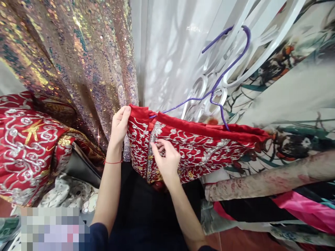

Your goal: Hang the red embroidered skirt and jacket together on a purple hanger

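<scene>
A red garment with silver and gold embroidery hangs from a purple wire hanger. My left hand pinches the garment's upper left corner at its red edge. My right hand presses on the embroidered front near the centre seam, its fingers curled on the cloth. A thin red string circles my left wrist. The hanger's hook is caught on a white curved metal grille.
A sequined iridescent fabric hangs at the upper left. A sheer white curtain is behind the garment. Another red embroidered cloth is bundled at the left. Printed floral fabrics and a pink cloth lie to the right.
</scene>
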